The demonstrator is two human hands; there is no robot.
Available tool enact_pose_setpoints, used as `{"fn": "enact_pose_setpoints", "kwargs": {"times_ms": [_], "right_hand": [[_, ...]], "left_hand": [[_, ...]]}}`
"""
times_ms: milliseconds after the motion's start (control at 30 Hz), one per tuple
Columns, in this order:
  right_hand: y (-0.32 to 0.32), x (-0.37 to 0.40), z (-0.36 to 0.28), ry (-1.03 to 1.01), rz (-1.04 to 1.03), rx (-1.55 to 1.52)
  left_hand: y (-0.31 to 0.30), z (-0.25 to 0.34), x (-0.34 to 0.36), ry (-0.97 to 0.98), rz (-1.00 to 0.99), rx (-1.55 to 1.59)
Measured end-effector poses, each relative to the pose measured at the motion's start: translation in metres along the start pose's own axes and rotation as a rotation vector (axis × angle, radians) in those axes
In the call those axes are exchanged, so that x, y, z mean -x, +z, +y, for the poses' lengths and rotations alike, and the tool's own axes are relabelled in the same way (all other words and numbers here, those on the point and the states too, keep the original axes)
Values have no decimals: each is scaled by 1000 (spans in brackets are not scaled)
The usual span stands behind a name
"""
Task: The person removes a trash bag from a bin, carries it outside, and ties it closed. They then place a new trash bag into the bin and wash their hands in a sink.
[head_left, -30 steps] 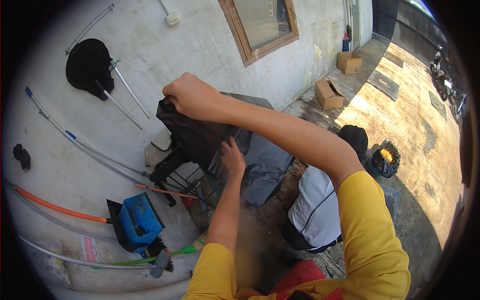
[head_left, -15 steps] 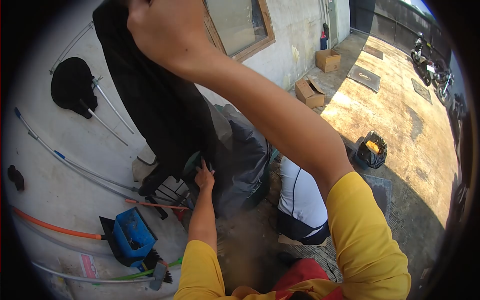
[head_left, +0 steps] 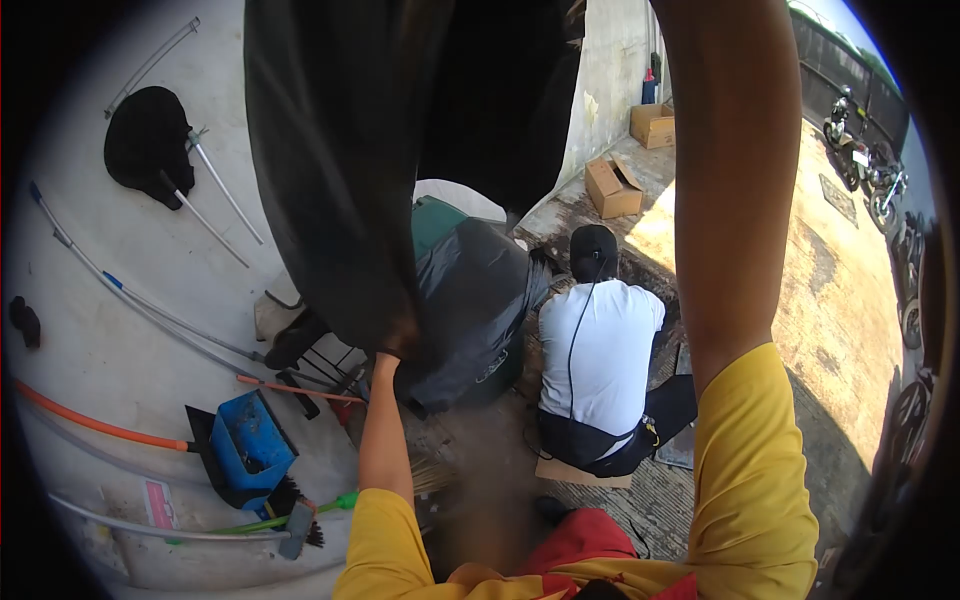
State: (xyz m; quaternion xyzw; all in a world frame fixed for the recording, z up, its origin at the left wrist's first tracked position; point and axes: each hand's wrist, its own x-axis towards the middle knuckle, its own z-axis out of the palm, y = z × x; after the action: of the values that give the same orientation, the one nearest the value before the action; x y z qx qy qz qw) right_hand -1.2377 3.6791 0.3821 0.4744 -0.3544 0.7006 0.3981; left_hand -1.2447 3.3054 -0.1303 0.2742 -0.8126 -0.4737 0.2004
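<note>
A large sheet of black material (head_left: 330, 150) hangs from the top edge of the view, spread wide, with a dark opening or fold on its right. My left hand (head_left: 400, 338) is at its lower end, blurred, its fingers hidden in the dark folds. My right arm reaches up past the top edge, so my right hand is out of sight. Beneath and behind the sheet stands a green bin (head_left: 435, 222), largely covered by a dark plastic bag (head_left: 470, 300).
A person in a white shirt (head_left: 598, 350) sits low on cardboard, just right of the bin. Cardboard boxes (head_left: 613, 188) lie beyond. Brooms, poles and a blue dustpan (head_left: 250, 440) line the wall at left. Motorcycles (head_left: 850, 150) stand at far right.
My right arm has swung right and up, its hand leaving view. The black sheet has moved right and spread out. My left hand's fingers, earlier visible, are now hidden. More of the seated person shows.
</note>
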Motion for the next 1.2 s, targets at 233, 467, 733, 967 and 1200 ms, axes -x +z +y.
{"fn": "enact_pose_setpoints", "kwargs": {"times_ms": [233,467,733,967,1200], "right_hand": [[71,65,5,-168,-423,-32],[128,228,-95,-450,-722,-251],[150,379,-244,-206,-1369,-1000],[126,465,-475,262,-1750,-1606],[111,549,-709,494,-1811,-1929]], "left_hand": [[-34,-28,154,146,414,363],[-64,-105,443,-49,720,-384],[-16,-64,866,-1659,515,-116],[155,-15,1023,-2379,693,-257],[175,-49,1061,-2197,1309,159]]}}
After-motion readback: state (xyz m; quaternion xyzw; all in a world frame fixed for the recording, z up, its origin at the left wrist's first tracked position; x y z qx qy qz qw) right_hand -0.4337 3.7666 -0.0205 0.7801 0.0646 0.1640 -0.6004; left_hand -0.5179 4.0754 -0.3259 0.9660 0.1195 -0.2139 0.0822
